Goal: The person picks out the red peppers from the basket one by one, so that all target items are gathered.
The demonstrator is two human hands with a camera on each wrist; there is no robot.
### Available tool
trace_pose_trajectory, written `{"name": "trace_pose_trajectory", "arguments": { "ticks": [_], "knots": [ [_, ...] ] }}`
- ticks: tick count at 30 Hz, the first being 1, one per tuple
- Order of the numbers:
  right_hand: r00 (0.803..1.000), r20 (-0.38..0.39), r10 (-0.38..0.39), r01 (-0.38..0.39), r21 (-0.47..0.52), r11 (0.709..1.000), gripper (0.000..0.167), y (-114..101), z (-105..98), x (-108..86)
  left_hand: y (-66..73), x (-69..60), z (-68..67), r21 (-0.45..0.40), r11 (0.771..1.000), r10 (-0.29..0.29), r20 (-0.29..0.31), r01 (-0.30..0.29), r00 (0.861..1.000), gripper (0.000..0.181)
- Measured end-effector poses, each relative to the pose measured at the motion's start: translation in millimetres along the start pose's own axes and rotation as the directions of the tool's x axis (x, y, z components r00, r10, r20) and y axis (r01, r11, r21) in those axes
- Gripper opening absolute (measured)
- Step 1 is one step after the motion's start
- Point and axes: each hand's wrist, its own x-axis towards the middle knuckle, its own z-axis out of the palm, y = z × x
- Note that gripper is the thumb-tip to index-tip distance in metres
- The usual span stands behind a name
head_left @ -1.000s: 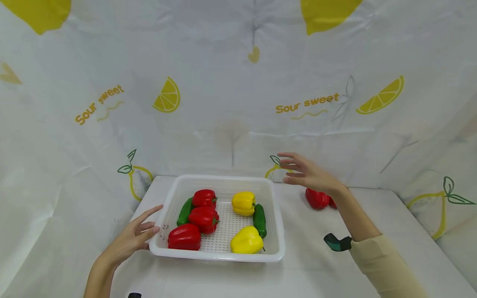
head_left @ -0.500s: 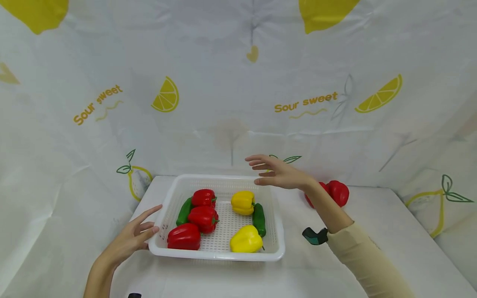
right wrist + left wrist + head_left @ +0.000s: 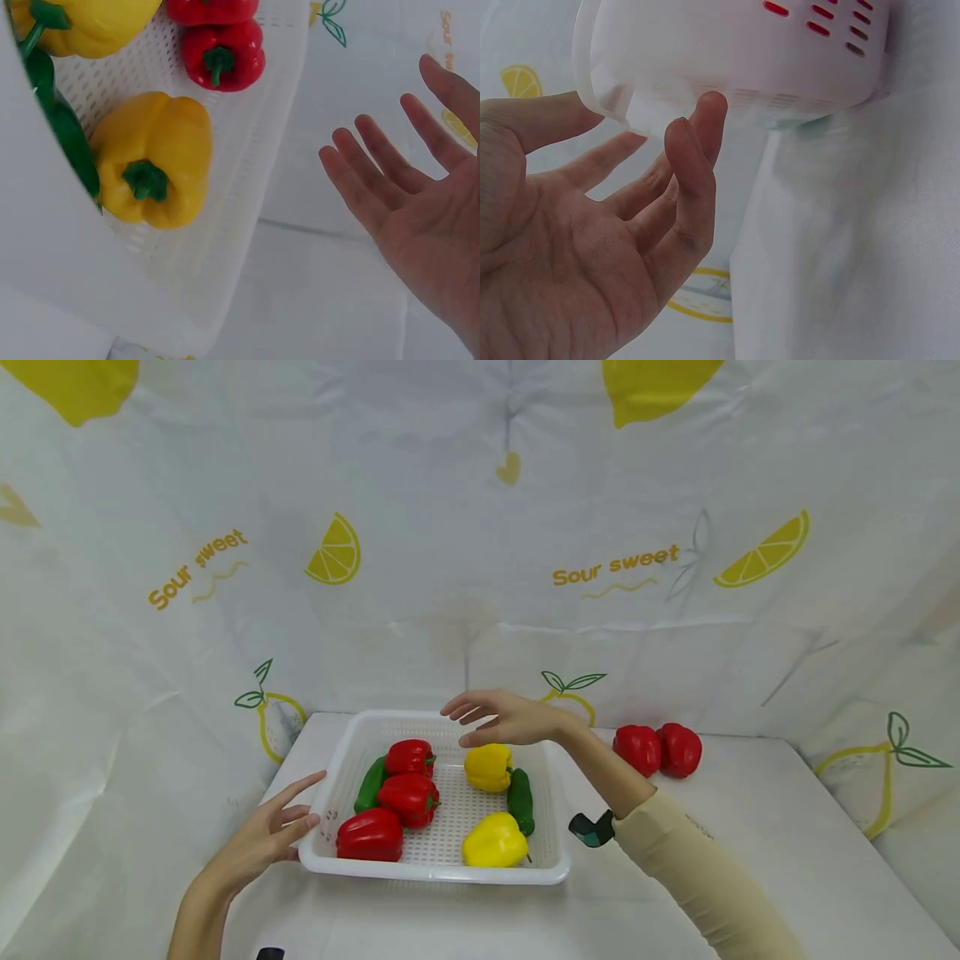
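A white perforated plastic basket point(image 3: 435, 875) stands on the white table. Red bell peppers point(image 3: 371, 837) and a green pepper point(image 3: 371, 787) lie in its left half. Yellow bell peppers point(image 3: 495, 842) and another green pepper point(image 3: 521, 802) lie in the right half. At the basket's left side, my left hand point(image 3: 258, 837) has its thumb and index fingertip at the rim; in the left wrist view its other fingers are loosely bent beside the wall. My right hand point(image 3: 513, 718) hovers over the basket's back edge, fingers extended and holding nothing, as the right wrist view confirms.
Two red bell peppers point(image 3: 657, 751) sit side by side on the table point(image 3: 750, 860) to the right of the basket. A white sheet point(image 3: 465, 568) printed with lemons hangs behind. A dark strap piece point(image 3: 592, 829) sticks out by the right sleeve.
My right hand has moved left, from beside the basket to above its back edge, uncovering the two red peppers on the right. The left hand and the basket have stayed put.
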Motion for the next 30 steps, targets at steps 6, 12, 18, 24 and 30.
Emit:
{"name": "trace_pose_trajectory", "arguments": {
  "ticks": [6, 12, 18, 24, 30],
  "knots": [
    [0.997, 0.079, -0.014, 0.013, 0.010, 1.000, 0.050, -1, 11, 25.3, -0.5, 0.0, 0.0, -0.002, 1.000, 0.002, -0.002, -0.002, 1.000, 0.076],
    [0.985, 0.174, 0.009, -0.016, 0.039, 0.999, 0.052, 0, 24, 46.2, -0.5, -0.1, 0.0, -0.018, 1.000, 0.014, 0.008, -0.014, 1.000, 0.076],
    [0.964, 0.264, 0.032, -0.045, 0.042, 0.998, 0.058, -1, 36, 59.4, 0.2, -0.8, 0.9, -0.015, 1.000, 0.010, 0.006, -0.010, 1.000, 0.075],
    [0.954, 0.293, 0.058, -0.075, 0.047, 0.996, 0.060, 3, 46, 64.7, 1.2, -1.4, 2.0, -0.012, 1.000, 0.023, 0.005, -0.023, 1.000, 0.076],
    [0.952, 0.293, 0.085, -0.078, -0.036, 0.996, 0.062, 8, 57, 68.8, 0.0, -0.6, 0.7, -0.021, 0.999, 0.030, 0.006, -0.030, 1.000, 0.075]
  ]
}}
